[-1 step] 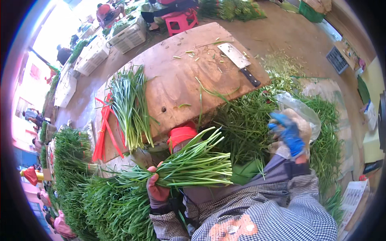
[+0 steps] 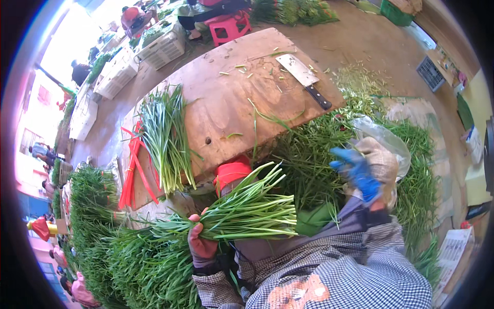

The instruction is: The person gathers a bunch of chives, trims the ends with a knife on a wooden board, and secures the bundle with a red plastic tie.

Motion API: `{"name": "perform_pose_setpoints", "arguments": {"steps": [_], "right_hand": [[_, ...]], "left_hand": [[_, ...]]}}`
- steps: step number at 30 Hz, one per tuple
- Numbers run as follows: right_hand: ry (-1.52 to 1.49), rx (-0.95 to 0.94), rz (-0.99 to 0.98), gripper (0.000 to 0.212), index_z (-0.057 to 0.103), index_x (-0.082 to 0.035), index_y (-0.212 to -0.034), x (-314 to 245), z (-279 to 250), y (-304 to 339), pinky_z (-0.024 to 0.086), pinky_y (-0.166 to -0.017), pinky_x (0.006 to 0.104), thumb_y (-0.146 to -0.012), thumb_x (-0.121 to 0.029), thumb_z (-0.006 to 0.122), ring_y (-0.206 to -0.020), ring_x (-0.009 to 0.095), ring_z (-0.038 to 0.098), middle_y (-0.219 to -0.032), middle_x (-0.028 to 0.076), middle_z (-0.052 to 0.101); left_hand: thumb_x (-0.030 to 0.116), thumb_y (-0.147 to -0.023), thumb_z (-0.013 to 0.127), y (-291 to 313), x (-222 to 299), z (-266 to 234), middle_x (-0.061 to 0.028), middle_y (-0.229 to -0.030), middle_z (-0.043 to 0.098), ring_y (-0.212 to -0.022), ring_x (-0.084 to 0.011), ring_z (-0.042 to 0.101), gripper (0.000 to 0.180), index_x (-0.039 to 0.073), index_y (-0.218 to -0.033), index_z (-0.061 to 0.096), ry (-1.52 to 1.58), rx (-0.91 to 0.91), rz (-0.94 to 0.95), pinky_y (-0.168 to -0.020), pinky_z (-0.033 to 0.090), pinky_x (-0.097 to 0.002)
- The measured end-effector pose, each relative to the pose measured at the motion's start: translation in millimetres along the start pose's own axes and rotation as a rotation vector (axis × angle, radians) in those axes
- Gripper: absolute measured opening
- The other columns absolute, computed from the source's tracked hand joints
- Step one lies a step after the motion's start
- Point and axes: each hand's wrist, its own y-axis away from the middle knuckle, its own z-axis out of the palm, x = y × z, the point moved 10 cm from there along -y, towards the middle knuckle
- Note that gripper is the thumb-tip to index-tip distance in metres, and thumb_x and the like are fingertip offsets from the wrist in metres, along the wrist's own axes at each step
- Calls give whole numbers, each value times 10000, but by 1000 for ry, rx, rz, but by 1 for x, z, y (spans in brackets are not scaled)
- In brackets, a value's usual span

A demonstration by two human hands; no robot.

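Observation:
Wrapped round a bunch of green chives (image 2: 252, 208), my left hand (image 2: 202, 238) is closed, and the pale stem ends point right across my lap. My right hand (image 2: 360, 175), in a blue glove, is in front of my knee beside a heap of loose chive leaves (image 2: 309, 159). Motion smears its fingers, so their grip is unclear. On the wooden board (image 2: 221, 103) ahead lies another bunch of chives (image 2: 167, 136) beside red ties (image 2: 135, 170). A cleaver (image 2: 303, 77) with a black handle rests at the board's far right.
A large pile of chives (image 2: 149, 262) is at my left. A clear plastic bag (image 2: 393, 141) lies by my right knee. White crates (image 2: 162, 47) stand at the far left, near other people, and a pink stool (image 2: 228, 27) is beyond the board.
My right hand has shifted slightly to the left. The left hand and its bunch of chives keep their place.

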Motion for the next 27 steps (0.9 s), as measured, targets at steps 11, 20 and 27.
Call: {"name": "perform_pose_setpoints", "arguments": {"steps": [11,20,27], "right_hand": [[-674,-333,103,161,678,-23,-944,-46,136,21,500,-649,254,-949,-149,577,-713,112,616,-793,51,674],[372,-279,284,274,691,-20,-859,36,35,23,513,-651,339,-868,-291,658,-705,238,659,-795,140,666],[-337,-337,85,363,669,-42,-1133,-44,103,24,524,-799,306,-860,-280,696,-870,194,683,-989,133,709]], "left_hand": [[-8,-793,526,-6,30,-33,-187,-1306,526,-1218,-373,500,325,137,-1080,573,9,67,142,-1014,407,-618],[-20,-822,496,-3,23,-35,-191,-1310,551,-1183,-392,535,301,128,-1071,578,63,33,161,-955,445,-656],[-14,-839,492,-4,19,-29,-133,-1388,502,-1239,-356,498,329,155,-1106,586,16,-21,133,-999,413,-645]]}}
